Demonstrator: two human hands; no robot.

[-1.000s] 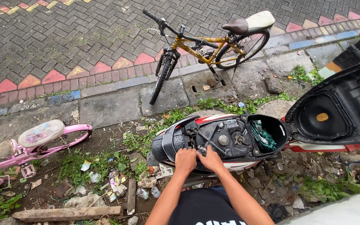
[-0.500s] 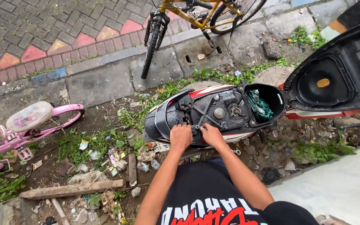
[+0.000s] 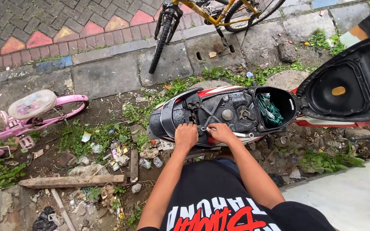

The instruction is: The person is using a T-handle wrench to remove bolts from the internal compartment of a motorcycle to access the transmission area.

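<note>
Both hands were down on the rear end of the scooter (image 3: pixel 219 111), which lay with its seat (image 3: pixel 343 90) flipped up and open to the right, showing the black underside with a small yellow patch. Left hand (image 3: pixel 186 136) was curled over the near edge of the black inner tray, just beside the tail bodywork; its grip looked clenched on that edge, though I couldn't tell if anything was actually inside the fist. Right hand (image 3: pixel 222 132) sat just next to it, fingers pinched around a thin silver tool (image 3: pixel 206 128), probably a small wrench or driver, too small to say which. The tip of it pointed left toward the other hand, right at the tray's rim.

Further right in the open compartment, a bundle of green cloth (image 3: pixel 269 109) was stuffed into the storage bucket. A round metal cap showed on the tray between the hands and that bucket.

Around the scooter the ground was muddy, with weeds and scattered litter. A pink kids' bike (image 3: pixel 39 115) lay at the left, well apart from the hands, and a wooden plank (image 3: pixel 71 181) lay on the dirt near it. A yellow bicycle (image 3: pixel 210 17) stood up top on the concrete strip by the brick paving.
</note>
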